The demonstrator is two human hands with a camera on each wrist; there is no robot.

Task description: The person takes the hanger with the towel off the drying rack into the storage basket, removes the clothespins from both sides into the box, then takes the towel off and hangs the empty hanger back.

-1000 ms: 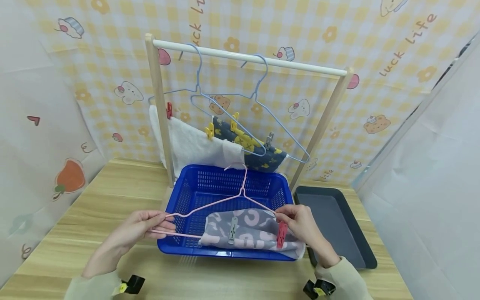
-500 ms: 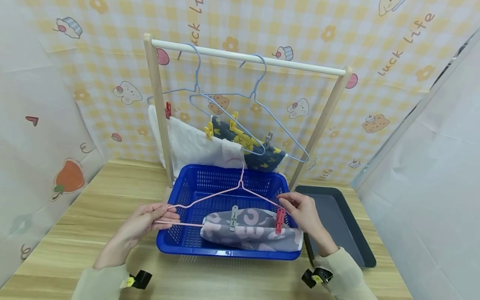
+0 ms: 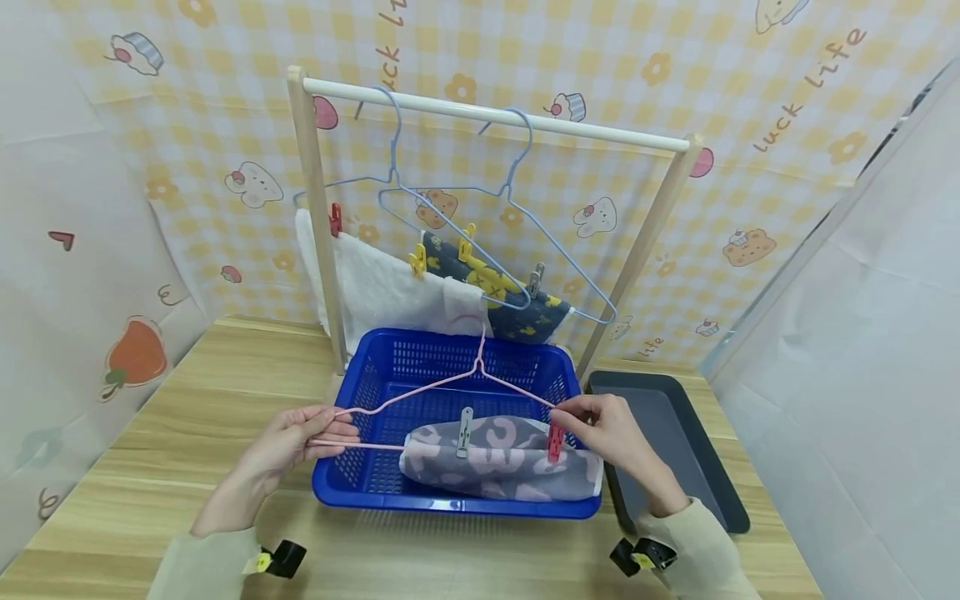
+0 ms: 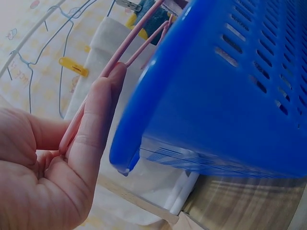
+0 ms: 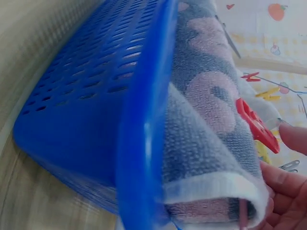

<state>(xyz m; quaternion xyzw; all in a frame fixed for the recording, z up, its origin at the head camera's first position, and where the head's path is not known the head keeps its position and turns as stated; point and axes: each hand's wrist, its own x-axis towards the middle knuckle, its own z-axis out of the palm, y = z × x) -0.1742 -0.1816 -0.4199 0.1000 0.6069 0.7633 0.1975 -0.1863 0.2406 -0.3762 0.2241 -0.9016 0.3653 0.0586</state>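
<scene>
A pink hanger [image 3: 435, 386] is held over the blue basket [image 3: 450, 503], its hook toward the rack. The left hand [image 3: 288, 442] grips its left end; in the left wrist view the thumb and fingers of the left hand [image 4: 72, 153] pinch the pink wire. A grey towel with pink shapes [image 3: 510, 475] hangs over the lower bar, under a grey clip [image 3: 464, 433] and a red clip [image 3: 556, 442]. The right hand [image 3: 611, 429] pinches the hanger's right shoulder beside the red clip. In the right wrist view, fingers of the right hand [image 5: 288, 182] lie behind the towel's edge [image 5: 216, 184].
Behind the basket stands a rack with a white rod [image 3: 465, 110]. Two blue hangers [image 3: 393, 150] hang there, with a white towel [image 3: 382, 287] and a dark towel with yellow shapes [image 3: 525, 321] clipped below. A dark grey tray [image 3: 667, 442] lies right of the basket.
Both hands have raised the pink hanger and moved it slightly toward the rack. The towel has shifted with it, and the right hand has come back down onto the wire from slightly above it.
</scene>
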